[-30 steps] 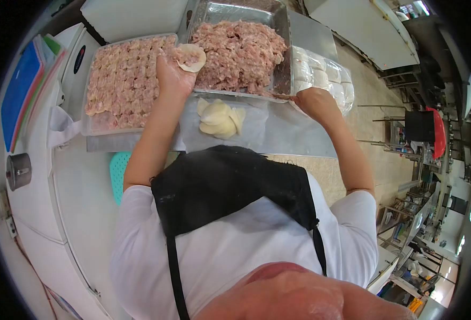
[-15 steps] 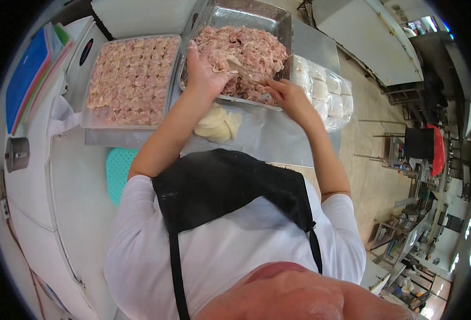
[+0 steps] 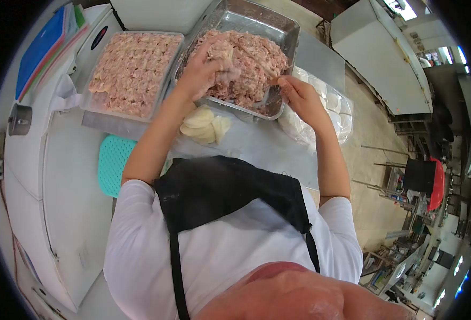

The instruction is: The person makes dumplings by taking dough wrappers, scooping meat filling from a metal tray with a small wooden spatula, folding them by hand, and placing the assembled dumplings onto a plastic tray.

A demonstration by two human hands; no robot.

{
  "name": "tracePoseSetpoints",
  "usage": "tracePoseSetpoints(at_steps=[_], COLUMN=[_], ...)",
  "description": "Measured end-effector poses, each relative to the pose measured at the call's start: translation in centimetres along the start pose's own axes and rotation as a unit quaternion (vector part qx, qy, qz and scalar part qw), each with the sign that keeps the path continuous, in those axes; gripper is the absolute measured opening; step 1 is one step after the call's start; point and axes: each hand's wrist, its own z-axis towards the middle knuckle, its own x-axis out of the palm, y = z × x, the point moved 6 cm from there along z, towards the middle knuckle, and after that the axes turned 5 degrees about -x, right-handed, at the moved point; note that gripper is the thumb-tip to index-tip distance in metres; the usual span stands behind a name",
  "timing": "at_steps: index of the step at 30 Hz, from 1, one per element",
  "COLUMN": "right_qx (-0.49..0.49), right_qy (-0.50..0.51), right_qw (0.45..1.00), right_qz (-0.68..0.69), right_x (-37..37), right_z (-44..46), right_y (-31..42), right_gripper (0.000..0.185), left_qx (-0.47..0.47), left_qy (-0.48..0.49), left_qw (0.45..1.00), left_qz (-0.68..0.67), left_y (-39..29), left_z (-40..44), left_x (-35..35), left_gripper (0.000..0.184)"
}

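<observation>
Minced meat (image 3: 251,72) is heaped in a deep metal tray (image 3: 287,33). Over its left side is my left hand (image 3: 203,72), fingers curled round a meat-topped wrapper (image 3: 222,56), whose edges are blurred. My right hand (image 3: 299,95), at the tray's right front edge, pinches the end of a thin spatula (image 3: 256,60) that reaches across the meat. Round pale wrappers (image 3: 206,125) lie in a loose pile in front of the tray. At the left, a clear square container (image 3: 134,72) holds tight rows of meat-filled pieces.
Plastic-wrapped white packs (image 3: 334,106) sit right of the tray. A turquoise perforated piece (image 3: 115,162) is at the left below the metal table (image 3: 267,144). A metal cup (image 3: 20,119) and coloured folders (image 3: 43,50) are farther left. A red-and-black object (image 3: 427,181) stands at the right.
My left hand has gone from the container's edge to over the metal tray with the wrapper. My right hand has brought the spatula across the meat and drawn slightly back. The whole view has tilted.
</observation>
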Motion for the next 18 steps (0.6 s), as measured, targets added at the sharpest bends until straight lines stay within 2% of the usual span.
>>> tracePoseSetpoints(at_steps=[1, 2, 3, 6, 9, 12, 13, 15, 18], right_qx=[0.038, 0.031, 0.024, -0.037, -0.085, -0.094, -0.094, -0.144, -0.169], right_qy=[0.033, 0.056, 0.079, 0.101, 0.102, 0.113, 0.117, 0.076, -0.019], right_qw=[0.998, 0.998, 0.996, 0.994, 0.991, 0.989, 0.988, 0.983, 0.961], right_qz=[0.028, 0.027, 0.027, 0.023, 0.033, 0.032, 0.028, -0.089, -0.219], right_x=[0.1, -0.1, -0.3, -0.4, 0.9, 1.5, 1.5, 0.3, -0.1], right_z=[-0.1, -0.1, -0.2, -0.7, -0.3, 1.0, 1.5, 2.6, 1.7], right_y=[-0.4, -0.5, -0.8, -0.1, -1.5, -4.1, -4.7, -5.5, -2.5], right_gripper=[0.035, 0.035, 0.036, 0.036, 0.037, 0.033, 0.031, 0.027, 0.024], left_qx=[0.09, 0.175, 0.252, 0.192, 0.055, 0.088, 0.059, 0.002, 0.097], left_qy=[-0.014, -0.029, -0.043, 0.023, 0.125, 0.085, 0.07, 0.04, -0.173], left_qw=[0.984, 0.938, 0.862, 0.842, 0.87, 0.778, 0.79, 0.809, 0.821], left_qz=[0.151, 0.298, 0.437, 0.504, 0.474, 0.616, 0.607, 0.587, 0.536], left_y=[-1.4, -2.6, -3.4, -2.9, -2.4, -2.3, -2.0, -0.7, 2.1], left_z=[-0.2, -0.5, -0.9, -0.4, -0.4, -1.1, -0.9, -0.1, 1.0], left_x=[0.3, 0.8, 1.5, 2.2, 3.7, 3.6, 3.2, 1.8, -4.5], left_gripper=[0.057, 0.062, 0.067, 0.057, 0.047, 0.042, 0.044, 0.048, 0.054])
